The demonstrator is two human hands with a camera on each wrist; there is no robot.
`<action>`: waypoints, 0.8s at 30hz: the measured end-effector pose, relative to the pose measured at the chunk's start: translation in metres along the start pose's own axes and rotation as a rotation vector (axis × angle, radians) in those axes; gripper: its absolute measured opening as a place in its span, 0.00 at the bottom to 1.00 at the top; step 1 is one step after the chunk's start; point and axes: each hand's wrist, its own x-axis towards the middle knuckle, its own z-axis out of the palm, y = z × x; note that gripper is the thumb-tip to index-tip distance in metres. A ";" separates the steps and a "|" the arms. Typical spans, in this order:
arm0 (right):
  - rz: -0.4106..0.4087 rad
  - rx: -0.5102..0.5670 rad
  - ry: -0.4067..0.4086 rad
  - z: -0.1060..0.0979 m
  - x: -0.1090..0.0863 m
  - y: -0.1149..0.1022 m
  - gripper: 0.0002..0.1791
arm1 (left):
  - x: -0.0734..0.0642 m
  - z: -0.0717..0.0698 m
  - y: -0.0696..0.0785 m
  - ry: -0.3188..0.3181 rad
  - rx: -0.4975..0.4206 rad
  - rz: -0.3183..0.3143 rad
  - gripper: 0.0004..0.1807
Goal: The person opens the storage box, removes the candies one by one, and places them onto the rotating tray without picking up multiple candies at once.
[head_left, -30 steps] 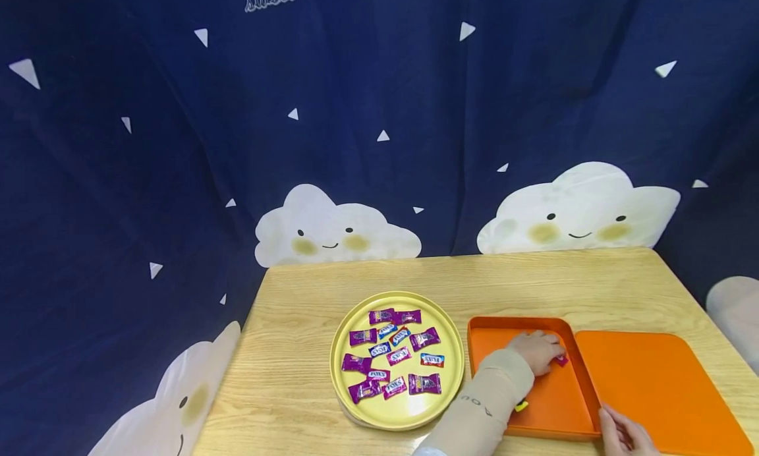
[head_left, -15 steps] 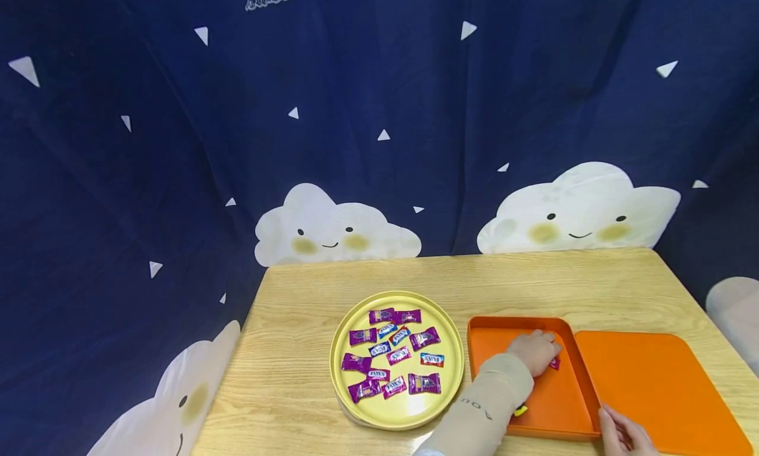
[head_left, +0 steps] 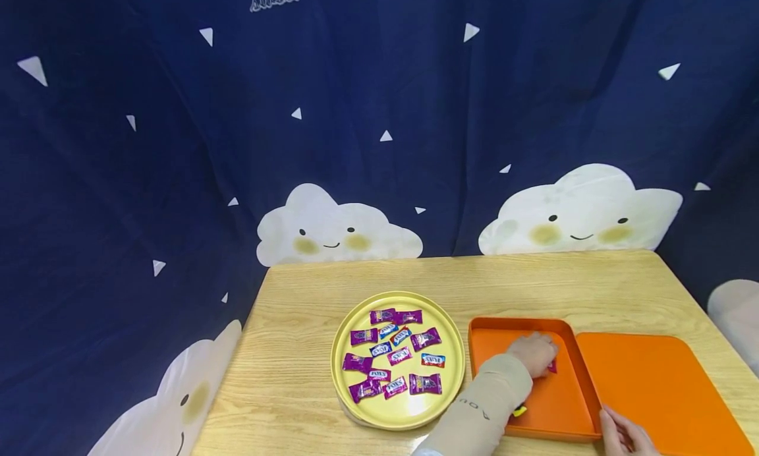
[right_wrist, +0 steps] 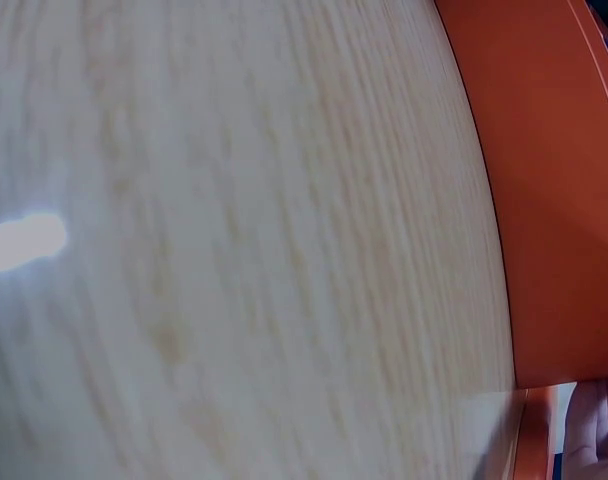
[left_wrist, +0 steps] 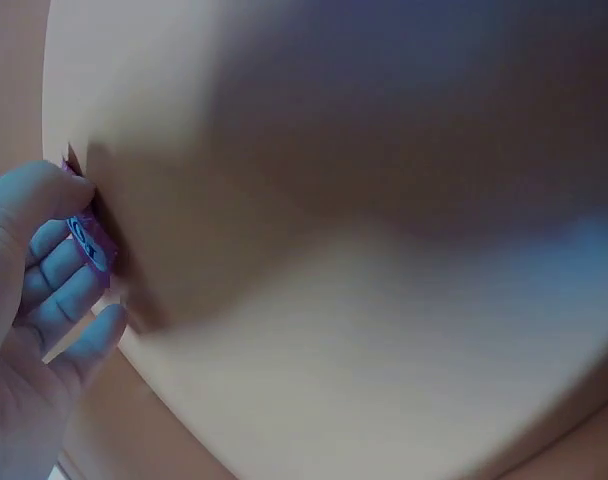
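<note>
Inside the shallow orange box (head_left: 584,383), my left hand (head_left: 534,355) pinches a small purple-pink wrapped candy (left_wrist: 92,240). In the left wrist view the thumb bends over one side of its wrapper while the fingers lie behind it, close to the box wall. A small yellow-and-black piece (head_left: 520,412) lies in the box, partly covered by my left sleeve (head_left: 492,397). My right hand (head_left: 625,435) grips the near right corner of the box between thumb and fingers. Only a few of its fingers (right_wrist: 589,425) appear at the corner in the right wrist view.
A round yellow tray (head_left: 339,383) with several purple, pink and blue wrapped candies stands left of the box. An orange lid (head_left: 658,390) lies flat on the wooden table (head_left: 284,350) to the right. Behind the table hangs a dark blue curtain (head_left: 356,80) with clouds.
My left hand has shifted slightly left and nearer within the box, drawing the candy along with it. My right hand has stayed at the box corner.
</note>
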 end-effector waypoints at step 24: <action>-0.039 -0.001 0.004 0.001 0.002 0.007 0.14 | -0.030 -0.053 -0.039 0.048 -0.088 0.143 0.14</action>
